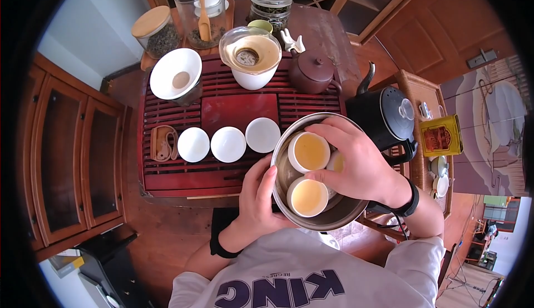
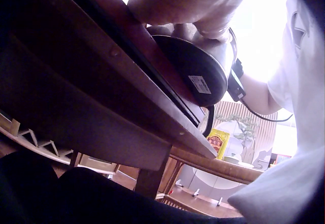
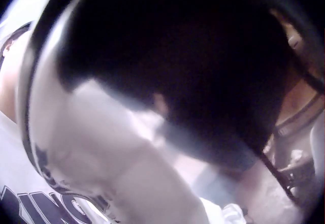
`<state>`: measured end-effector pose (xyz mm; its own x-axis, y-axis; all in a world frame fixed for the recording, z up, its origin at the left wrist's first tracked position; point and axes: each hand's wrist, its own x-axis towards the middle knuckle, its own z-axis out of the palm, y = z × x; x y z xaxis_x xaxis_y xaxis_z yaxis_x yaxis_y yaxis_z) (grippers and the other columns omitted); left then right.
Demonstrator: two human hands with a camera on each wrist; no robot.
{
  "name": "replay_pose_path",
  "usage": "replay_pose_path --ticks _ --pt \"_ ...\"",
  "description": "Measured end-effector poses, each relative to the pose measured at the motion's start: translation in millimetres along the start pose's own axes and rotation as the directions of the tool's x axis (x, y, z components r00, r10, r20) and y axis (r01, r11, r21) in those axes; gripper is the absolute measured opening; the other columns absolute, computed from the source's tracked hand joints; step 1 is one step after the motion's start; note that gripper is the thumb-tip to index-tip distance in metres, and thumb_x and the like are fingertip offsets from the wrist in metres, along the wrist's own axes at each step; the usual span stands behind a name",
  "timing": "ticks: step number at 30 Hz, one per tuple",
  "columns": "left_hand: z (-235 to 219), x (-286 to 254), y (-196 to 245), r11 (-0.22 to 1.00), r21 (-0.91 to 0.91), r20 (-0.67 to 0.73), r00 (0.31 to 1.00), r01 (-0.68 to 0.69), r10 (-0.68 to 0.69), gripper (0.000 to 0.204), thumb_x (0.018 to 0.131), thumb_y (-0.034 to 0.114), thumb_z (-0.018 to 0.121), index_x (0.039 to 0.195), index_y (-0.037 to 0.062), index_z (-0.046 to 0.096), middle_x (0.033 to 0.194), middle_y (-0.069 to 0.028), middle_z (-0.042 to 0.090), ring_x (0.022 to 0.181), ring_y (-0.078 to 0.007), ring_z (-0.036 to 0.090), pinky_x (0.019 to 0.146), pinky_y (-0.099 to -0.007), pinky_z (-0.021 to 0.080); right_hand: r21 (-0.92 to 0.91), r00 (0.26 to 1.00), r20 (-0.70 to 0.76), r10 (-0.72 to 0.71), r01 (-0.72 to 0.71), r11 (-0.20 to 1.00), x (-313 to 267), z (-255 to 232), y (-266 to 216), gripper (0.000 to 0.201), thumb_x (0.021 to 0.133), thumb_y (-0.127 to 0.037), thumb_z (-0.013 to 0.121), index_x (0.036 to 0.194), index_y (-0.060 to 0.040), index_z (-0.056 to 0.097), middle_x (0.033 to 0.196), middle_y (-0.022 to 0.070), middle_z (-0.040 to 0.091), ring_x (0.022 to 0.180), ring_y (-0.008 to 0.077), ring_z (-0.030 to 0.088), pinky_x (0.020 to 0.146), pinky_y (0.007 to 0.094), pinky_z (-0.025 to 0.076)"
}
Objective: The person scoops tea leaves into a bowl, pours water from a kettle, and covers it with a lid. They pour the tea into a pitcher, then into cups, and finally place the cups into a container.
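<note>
A steel bowl is held at the tea table's front right, with several tea-filled white cups inside. My left hand grips the bowl's left side, fingers along its outer wall. My right hand reaches over the bowl from the right. Its fingers and thumb pinch the upper cup, the thumb at that cup's lower edge. Just below the thumb sits another cup; a third is mostly hidden under the right hand. In the left wrist view the left hand is above a dark round underside bearing a label.
Three white cups stand in a row on the red slatted tea tray. Behind are a white strainer, a glass-topped white vessel and a brown teapot. A black kettle stands close right of the bowl.
</note>
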<state>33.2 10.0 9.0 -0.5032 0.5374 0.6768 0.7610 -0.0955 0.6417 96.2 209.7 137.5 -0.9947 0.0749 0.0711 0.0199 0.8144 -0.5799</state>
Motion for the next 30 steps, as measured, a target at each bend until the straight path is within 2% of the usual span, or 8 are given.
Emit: replay_pose_path --ticks 8,10,14,19,22,26,28,30 --pt "-0.4 -3.2 -2.2 1.0 0.006 0.014 1.0 0.008 -0.009 0.124 0.058 0.055 0.093 0.152 0.0045 0.03 0.138 -0.0294 0.047 0.122 -0.043 0.054 0.095 -0.0497 0.052 0.002 0.999 0.024 0.04 -0.04 0.999 -2.3 0.1 -1.6 0.064 0.066 -0.008 0.086 0.123 0.0018 0.06 0.114 0.0179 0.06 0.108 0.0379 0.06 0.093 0.0415 0.05" --pt "-0.5 -3.2 -2.2 1.0 0.005 0.012 1.0 0.006 -0.006 0.124 0.058 0.055 0.092 0.152 0.0043 0.03 0.138 -0.0296 0.047 0.122 -0.0433 0.054 0.095 -0.0499 0.052 -0.042 1.0 0.016 -0.017 0.018 0.999 -1.4 -0.4 -0.8 0.061 0.069 -0.01 0.082 0.123 0.0051 0.058 0.11 0.0195 0.06 0.101 0.0379 0.063 0.088 0.0413 0.052" --pt "-0.3 -2.1 -2.3 1.0 -0.004 0.015 1.0 0.002 -0.002 0.123 0.059 0.056 0.092 0.152 0.0039 0.03 0.138 -0.0301 0.047 0.122 -0.0436 0.054 0.095 -0.0502 0.052 -0.048 0.999 0.025 -0.028 0.029 0.998 -2.7 -0.2 -2.6 0.061 0.07 -0.008 0.08 0.125 0.0056 0.057 0.112 0.0196 0.059 0.102 0.0375 0.063 0.088 0.0409 0.052" --pt "0.3 -2.8 -1.5 1.0 0.006 0.01 1.0 0.007 -0.007 0.122 0.06 0.056 0.091 0.152 0.0039 0.03 0.138 -0.0299 0.047 0.121 -0.0438 0.055 0.096 -0.0504 0.051 -0.113 0.988 0.036 -0.152 0.155 0.981 -3.5 -0.2 2.0 0.061 0.073 -0.007 0.078 0.128 0.0061 0.056 0.115 0.0192 0.058 0.102 0.0377 0.063 0.089 0.0421 0.052" --pt "0.5 -3.4 -1.5 1.0 0.008 0.008 1.0 0.006 -0.006 0.122 0.06 0.056 0.091 0.152 0.004 0.03 0.138 -0.0297 0.047 0.121 -0.0438 0.055 0.096 -0.0503 0.051 -0.14 0.985 0.033 -0.171 0.174 0.975 -2.9 -1.3 0.3 0.061 0.073 -0.008 0.078 0.128 0.0057 0.055 0.114 0.019 0.058 0.1 0.0381 0.063 0.087 0.0425 0.053" --pt "0.3 -3.7 -1.6 1.0 0.004 0.009 1.0 0.005 -0.005 0.121 0.061 0.057 0.091 0.152 0.0041 0.03 0.138 -0.0295 0.047 0.121 -0.0439 0.055 0.096 -0.0502 0.051 -0.082 0.988 0.075 -0.135 0.141 0.987 -1.1 -5.8 1.1 0.06 0.073 -0.007 0.077 0.127 0.0053 0.055 0.11 0.0187 0.059 0.097 0.0377 0.064 0.084 0.0419 0.054" --pt "-0.6 -2.8 -1.0 1.0 0.004 0.011 1.0 0.005 -0.005 0.121 0.061 0.057 0.091 0.152 0.004 0.03 0.138 -0.0295 0.047 0.121 -0.0439 0.055 0.096 -0.05 0.051 -0.053 0.986 0.153 -0.067 0.076 0.996 -1.0 -7.1 1.1 0.066 0.072 -0.007 0.08 0.131 0.0025 0.053 0.117 0.02 0.059 0.107 0.0393 0.061 0.092 0.0425 0.051" --pt "-0.8 -2.5 -0.6 1.0 0.003 0.012 1.0 0.004 -0.004 0.121 0.061 0.057 0.09 0.152 0.004 0.03 0.138 -0.0295 0.047 0.122 -0.0439 0.054 0.096 -0.0499 0.051 -0.073 0.985 0.161 -0.065 0.077 0.994 -0.8 -7.3 1.4 0.066 0.072 -0.007 0.08 0.132 0.0027 0.052 0.116 0.0199 0.059 0.106 0.0392 0.061 0.091 0.0423 0.052"
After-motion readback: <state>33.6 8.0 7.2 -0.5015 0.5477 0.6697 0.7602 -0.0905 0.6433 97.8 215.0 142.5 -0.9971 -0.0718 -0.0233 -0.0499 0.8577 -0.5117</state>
